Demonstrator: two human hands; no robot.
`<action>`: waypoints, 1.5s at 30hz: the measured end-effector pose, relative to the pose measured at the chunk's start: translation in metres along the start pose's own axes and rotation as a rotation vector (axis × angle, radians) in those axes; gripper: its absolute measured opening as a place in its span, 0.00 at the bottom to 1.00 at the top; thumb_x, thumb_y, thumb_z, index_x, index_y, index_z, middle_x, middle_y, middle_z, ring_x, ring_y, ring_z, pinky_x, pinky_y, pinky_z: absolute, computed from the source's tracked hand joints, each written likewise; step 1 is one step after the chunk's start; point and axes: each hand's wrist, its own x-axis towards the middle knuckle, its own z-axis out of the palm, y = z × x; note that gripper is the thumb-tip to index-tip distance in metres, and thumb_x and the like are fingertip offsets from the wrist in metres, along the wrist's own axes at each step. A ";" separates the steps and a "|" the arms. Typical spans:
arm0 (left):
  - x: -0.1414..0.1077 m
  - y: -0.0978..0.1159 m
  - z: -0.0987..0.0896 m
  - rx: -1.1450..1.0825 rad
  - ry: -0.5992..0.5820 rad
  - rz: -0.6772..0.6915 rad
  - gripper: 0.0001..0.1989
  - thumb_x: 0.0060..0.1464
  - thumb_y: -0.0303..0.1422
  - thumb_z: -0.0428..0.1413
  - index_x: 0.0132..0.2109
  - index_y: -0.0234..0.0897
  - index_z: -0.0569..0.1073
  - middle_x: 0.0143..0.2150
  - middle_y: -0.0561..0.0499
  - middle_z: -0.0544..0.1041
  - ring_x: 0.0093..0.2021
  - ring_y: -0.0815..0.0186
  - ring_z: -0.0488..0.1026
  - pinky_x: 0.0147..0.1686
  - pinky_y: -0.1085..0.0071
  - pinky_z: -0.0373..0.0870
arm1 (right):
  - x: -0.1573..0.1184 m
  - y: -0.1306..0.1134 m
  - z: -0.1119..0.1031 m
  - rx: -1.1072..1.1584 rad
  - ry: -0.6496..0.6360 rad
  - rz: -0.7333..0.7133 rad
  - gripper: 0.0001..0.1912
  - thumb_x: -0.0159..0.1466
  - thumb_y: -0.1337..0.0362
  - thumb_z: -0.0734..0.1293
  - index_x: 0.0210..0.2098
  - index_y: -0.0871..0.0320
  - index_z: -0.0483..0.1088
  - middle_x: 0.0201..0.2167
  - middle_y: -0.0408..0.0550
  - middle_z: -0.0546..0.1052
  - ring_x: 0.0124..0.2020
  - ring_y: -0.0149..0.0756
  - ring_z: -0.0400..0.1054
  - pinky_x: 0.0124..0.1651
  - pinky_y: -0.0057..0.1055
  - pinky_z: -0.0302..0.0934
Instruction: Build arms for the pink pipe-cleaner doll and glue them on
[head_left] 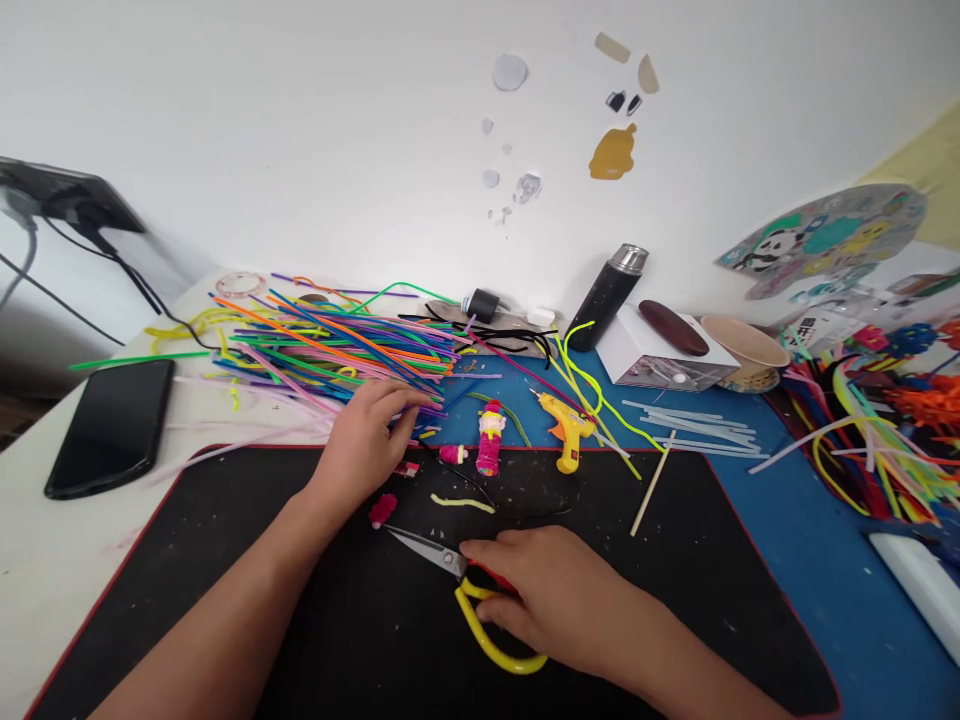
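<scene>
My right hand [551, 590] is wrapped round the yellow and red handles of a pair of scissors [435, 553]. The blades point left above the black mat and look closed. My left hand [371, 430] reaches over the near edge of a pile of colourful pipe cleaners [337, 345], with thumb and forefinger apart; its fingertips are partly hidden. A small magenta fuzzy piece [383, 510] lies just beyond the scissor tips. Further back, a magenta and yellow pipe-cleaner figure [490, 440] lies beside a smaller magenta piece [452, 455]. A short pale-yellow pipe cleaner [463, 503] rests nearer me.
Behind the mat [360, 640] lie a yellow glue gun [566, 430], clear glue sticks [697, 425] and a wooden stick [652, 485]. A black flask [607, 298] and white box [667, 350] stand by the wall. At left is a phone [112, 425]; more pipe cleaners [862, 440] are at right.
</scene>
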 end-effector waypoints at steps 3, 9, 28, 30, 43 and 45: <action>-0.003 0.004 0.005 -0.037 -0.035 -0.001 0.12 0.68 0.28 0.52 0.48 0.40 0.81 0.48 0.43 0.83 0.50 0.54 0.78 0.53 0.57 0.73 | 0.004 0.006 -0.012 0.069 0.105 0.035 0.18 0.71 0.57 0.71 0.58 0.53 0.79 0.42 0.51 0.85 0.40 0.43 0.80 0.42 0.32 0.65; -0.006 0.007 0.012 -0.058 -0.062 -0.025 0.12 0.68 0.29 0.52 0.48 0.40 0.80 0.47 0.44 0.83 0.49 0.55 0.78 0.51 0.58 0.74 | 0.035 0.018 -0.029 0.104 0.361 0.203 0.16 0.74 0.57 0.66 0.57 0.51 0.79 0.46 0.49 0.86 0.42 0.42 0.81 0.45 0.33 0.66; -0.011 0.022 0.013 0.018 -0.358 0.074 0.04 0.59 0.29 0.66 0.41 0.39 0.78 0.41 0.47 0.79 0.44 0.52 0.74 0.46 0.56 0.70 | 0.129 0.036 -0.089 -0.463 0.133 0.333 0.11 0.71 0.64 0.66 0.42 0.60 0.82 0.41 0.60 0.85 0.44 0.51 0.80 0.43 0.35 0.66; -0.011 0.023 0.013 0.006 -0.365 0.068 0.04 0.59 0.29 0.66 0.40 0.40 0.79 0.39 0.47 0.79 0.43 0.52 0.74 0.45 0.56 0.70 | 0.132 0.035 -0.090 -0.481 0.102 0.344 0.10 0.70 0.66 0.67 0.42 0.61 0.82 0.42 0.62 0.85 0.44 0.51 0.80 0.44 0.34 0.67; -0.011 0.028 0.015 0.064 -0.412 -0.020 0.03 0.65 0.29 0.61 0.44 0.35 0.80 0.40 0.44 0.81 0.43 0.52 0.76 0.48 0.56 0.70 | 0.147 0.028 -0.094 -0.540 -0.076 0.382 0.12 0.67 0.72 0.68 0.46 0.65 0.83 0.42 0.67 0.85 0.49 0.56 0.80 0.46 0.36 0.71; -0.011 0.029 0.014 0.061 -0.428 -0.026 0.03 0.64 0.29 0.61 0.44 0.35 0.80 0.40 0.44 0.81 0.44 0.52 0.76 0.48 0.56 0.70 | 0.145 0.028 -0.094 -0.542 -0.082 0.392 0.12 0.68 0.71 0.68 0.46 0.65 0.83 0.42 0.67 0.85 0.49 0.56 0.81 0.46 0.36 0.71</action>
